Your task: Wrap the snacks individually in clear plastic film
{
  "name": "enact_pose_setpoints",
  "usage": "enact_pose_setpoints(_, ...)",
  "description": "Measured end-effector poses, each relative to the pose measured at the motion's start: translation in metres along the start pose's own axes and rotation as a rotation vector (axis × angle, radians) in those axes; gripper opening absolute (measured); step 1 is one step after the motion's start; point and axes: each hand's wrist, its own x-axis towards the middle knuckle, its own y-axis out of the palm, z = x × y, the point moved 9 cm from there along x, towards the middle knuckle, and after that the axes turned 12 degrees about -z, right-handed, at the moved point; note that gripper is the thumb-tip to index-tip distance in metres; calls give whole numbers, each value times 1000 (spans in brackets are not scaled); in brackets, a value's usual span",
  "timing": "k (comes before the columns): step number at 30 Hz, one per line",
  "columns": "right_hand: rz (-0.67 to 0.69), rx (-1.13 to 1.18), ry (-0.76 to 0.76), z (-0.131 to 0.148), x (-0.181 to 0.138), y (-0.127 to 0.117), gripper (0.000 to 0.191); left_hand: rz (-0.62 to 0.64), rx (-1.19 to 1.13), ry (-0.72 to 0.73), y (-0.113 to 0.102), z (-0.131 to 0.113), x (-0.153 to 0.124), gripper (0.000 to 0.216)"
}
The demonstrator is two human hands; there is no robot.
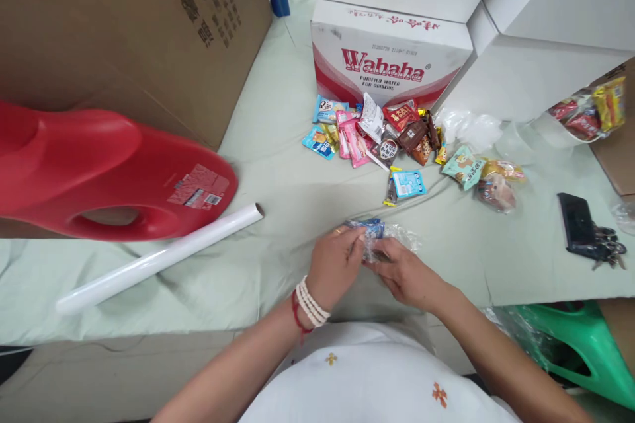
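Fingers (358,252) of both hands pinching crinkly clear plastic bag (391,238), glossy blue packet (370,227) inside, pale cloth (278,178) beneath

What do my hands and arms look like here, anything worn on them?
Both arms are bare, with no sleeves reaching the forearms. The left hand has a ring on one finger, and its wrist carries a white beaded bracelet wound several times, plus a thin red string. The right hand wears nothing.

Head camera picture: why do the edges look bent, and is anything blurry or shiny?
Head view: wide-lens distortion bows the red jug and the cardboard box at the left edge. Light is soft and even, with faint shadows. The left hand and right hand, both on a clear bag, are slightly blurred. The white roll shows mild glare, and the Wahaha box reads sharp.
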Motion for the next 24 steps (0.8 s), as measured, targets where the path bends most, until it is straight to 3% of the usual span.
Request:
enact_pose_setpoints(3,-179,45,93,-10,-9,-13,36,-89,326,200,7,-8,-3,28)
enact_pose_setpoints(5,-434,-103,259,-30,-18,-33,32,-158,421,234,6,-8,-1,27)
enact_pose_setpoints(7,-641,-347,412,-46,-32,-51,35,-239,450,216,2,-4,2,46)
enact_pose_setpoints(9,-658,-509,490,-56,-36,-55,42,-280,447,196,0,-1,6,61)
enact_pose_setpoints(11,-556,-505,532,-62,-35,-47,30,-259,424,210,3,0,7,48)
enact_pose_setpoints(13,-497,-384,567,-59,-33,-39,18,-227,400,223,9,-1,5,33)
enact_pose_setpoints(16,-521,-63,562,-39,-29,-29,23,-235,418,275,15,-9,-3,23)
enact_pose_setpoints(18,-561,232,588,-29,-26,-20,27,-298,461,386,16,-20,-11,16)
enact_pose_setpoints(21,-621,690,775,-35,-31,1,39,-342,449,573,21,-33,-28,24)
enact_pose_setpoints(24,-675,872,912,-45,-39,15,46,-233,321,712,34,-39,-46,37)
